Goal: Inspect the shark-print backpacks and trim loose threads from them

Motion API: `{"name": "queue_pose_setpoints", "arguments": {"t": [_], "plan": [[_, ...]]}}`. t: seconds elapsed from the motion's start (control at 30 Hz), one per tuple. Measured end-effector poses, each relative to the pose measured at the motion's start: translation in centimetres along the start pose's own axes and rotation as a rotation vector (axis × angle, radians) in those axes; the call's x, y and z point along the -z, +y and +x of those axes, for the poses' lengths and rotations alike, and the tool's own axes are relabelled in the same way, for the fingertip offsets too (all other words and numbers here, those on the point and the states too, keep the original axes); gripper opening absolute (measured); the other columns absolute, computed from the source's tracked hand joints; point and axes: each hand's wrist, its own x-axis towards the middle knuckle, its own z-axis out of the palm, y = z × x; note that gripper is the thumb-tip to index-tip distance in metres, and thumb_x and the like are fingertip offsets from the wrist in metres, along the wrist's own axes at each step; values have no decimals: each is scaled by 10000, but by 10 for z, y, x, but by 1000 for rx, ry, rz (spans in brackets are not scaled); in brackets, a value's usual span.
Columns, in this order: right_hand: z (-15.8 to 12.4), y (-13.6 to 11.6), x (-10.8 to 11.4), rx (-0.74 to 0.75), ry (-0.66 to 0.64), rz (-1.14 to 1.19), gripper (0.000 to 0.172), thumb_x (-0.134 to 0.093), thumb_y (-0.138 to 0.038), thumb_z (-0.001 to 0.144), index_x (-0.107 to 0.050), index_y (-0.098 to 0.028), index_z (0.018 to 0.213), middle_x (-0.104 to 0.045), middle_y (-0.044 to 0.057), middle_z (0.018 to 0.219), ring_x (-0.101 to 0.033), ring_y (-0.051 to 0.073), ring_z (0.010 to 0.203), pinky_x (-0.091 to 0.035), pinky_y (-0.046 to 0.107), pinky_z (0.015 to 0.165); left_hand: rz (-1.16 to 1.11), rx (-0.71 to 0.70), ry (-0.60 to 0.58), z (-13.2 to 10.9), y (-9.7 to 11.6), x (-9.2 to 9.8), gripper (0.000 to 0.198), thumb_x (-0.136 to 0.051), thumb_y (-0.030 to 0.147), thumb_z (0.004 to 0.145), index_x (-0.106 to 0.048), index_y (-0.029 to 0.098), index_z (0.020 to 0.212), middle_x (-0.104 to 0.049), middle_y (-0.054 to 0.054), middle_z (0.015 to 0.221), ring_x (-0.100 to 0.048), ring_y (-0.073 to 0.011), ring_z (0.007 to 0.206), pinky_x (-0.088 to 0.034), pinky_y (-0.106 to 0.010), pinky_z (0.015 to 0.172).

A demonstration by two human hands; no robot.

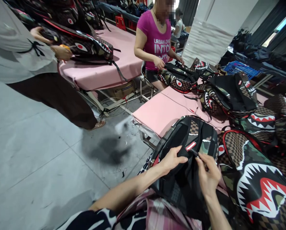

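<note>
A black backpack (pixel 175 188) with checked and camouflage panels leans on my lap against the table's edge, its back and straps facing me. My left hand (pixel 170 161) grips the backpack's black padding, thumb and fingers closed just left of a small red-and-white label (pixel 190 146). My right hand (pixel 210 175) is closed around small dark thread snips (pixel 195 153). Their tip points at the label's lower right end; whether it touches a thread cannot be made out. The lower part of the backpack is partly hidden by my right hand and forearm.
A pink-covered table (pixel 154 111) stands ahead. Shark-mouth backpacks (pixel 255 179) pile up on my right. Across the table a person in a pink shirt (pixel 154 35) handles another backpack (pixel 178 78). At left, a person in a light top (pixel 11 48) stands by a second pink table (pixel 92 75).
</note>
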Motion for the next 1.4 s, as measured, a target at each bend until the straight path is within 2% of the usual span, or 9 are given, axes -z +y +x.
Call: {"name": "queue_pose_setpoints", "arguments": {"t": [0.07, 0.1, 0.27, 0.37, 0.47, 0.6, 0.9, 1.13, 1.4], "plan": [[16, 13, 7, -81, -105, 114, 165, -570, -265, 825, -652, -213, 958, -648, 61, 907, -603, 198, 835, -490, 357, 756, 80, -4, -2, 1, -1, 6, 342, -608, 136, 607, -629, 130, 948, -612, -4, 869, -506, -157, 817, -357, -243, 770], [26, 21, 9, -76, -170, 134, 174, -582, -289, 816, -660, -219, 955, -648, 60, 922, -603, 201, 851, -486, 363, 774, 115, -1, -3, 2, -1, 10, 351, -600, 120, 597, -632, 134, 947, -615, -4, 893, -510, -164, 845, -355, -247, 791], [70, 55, 6, 115, -499, 194, 181, -605, -332, 804, -684, -240, 938, -652, 51, 896, -588, 198, 856, -470, 358, 781, 213, 35, -44, 4, 5, 26, 368, -575, 122, 590, -635, 134, 953, -616, 4, 862, -513, -167, 817, -358, -247, 755], [85, 61, -3, 200, -607, 229, 181, -592, -334, 814, -690, -241, 935, -650, 51, 881, -581, 187, 826, -476, 336, 735, 225, 65, -62, 2, 8, 31, 326, -575, 139, 586, -635, 125, 906, -584, 21, 748, -480, -135, 700, -335, -226, 660], [93, 61, -10, 245, -655, 270, 187, -581, -344, 820, -698, -243, 925, -648, 56, 869, -577, 183, 821, -481, 326, 726, 205, 85, -75, 1, 10, 33, 305, -570, 133, 577, -629, 127, 876, -542, 37, 691, -437, -109, 643, -303, -212, 613], [99, 62, -15, 267, -702, 288, 224, -578, -395, 809, -706, -252, 925, -649, 60, 872, -578, 189, 827, -486, 333, 737, 173, 92, -75, 1, 9, 34, 313, -571, 122, 570, -626, 131, 877, -551, 33, 726, -447, -112, 674, -319, -216, 647], [101, 60, -19, 251, -779, 283, 302, -556, -463, 800, -721, -233, 907, -651, 80, 863, -584, 193, 822, -494, 330, 738, 168, 120, -73, 1, 9, 35, 300, -597, 137, 565, -622, 134, 864, -565, 31, 748, -464, -119, 689, -335, -227, 669], [106, 53, -20, 226, -819, 319, 289, -574, -476, 787, -724, -245, 875, -655, 63, 857, -597, 175, 795, -498, 319, 736, 206, 107, -96, 0, 10, 36, 302, -596, 132, 573, -625, 131, 873, -587, 25, 764, -480, -129, 708, -345, -231, 684], [109, 50, -21, 155, -869, 377, 291, -586, -474, 781, -725, -232, 864, -658, 59, 831, -603, 166, 770, -502, 291, 704, 114, 125, -122, 0, 8, 39, 330, -608, 119, 575, -634, 136, 904, -616, 13, 818, -512, -136, 735, -377, -240, 715]]}}
